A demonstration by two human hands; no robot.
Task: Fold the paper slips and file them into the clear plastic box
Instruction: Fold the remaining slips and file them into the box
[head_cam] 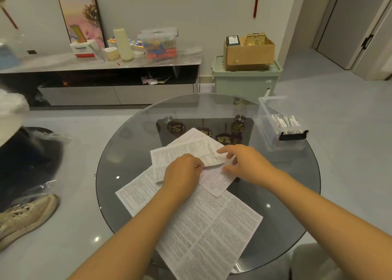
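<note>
Together, the left hand [182,171] pinched a white printed paper slip [191,152] with curled fingers on the round glass worktop [127,152]. The right hand [246,163] touched it, fingers spread. A clear plastic box [280,127] sat far right.

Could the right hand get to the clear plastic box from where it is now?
Probably yes: the clear plastic box stands open on the right hand's side of the table, with only bare glass between them.
</note>
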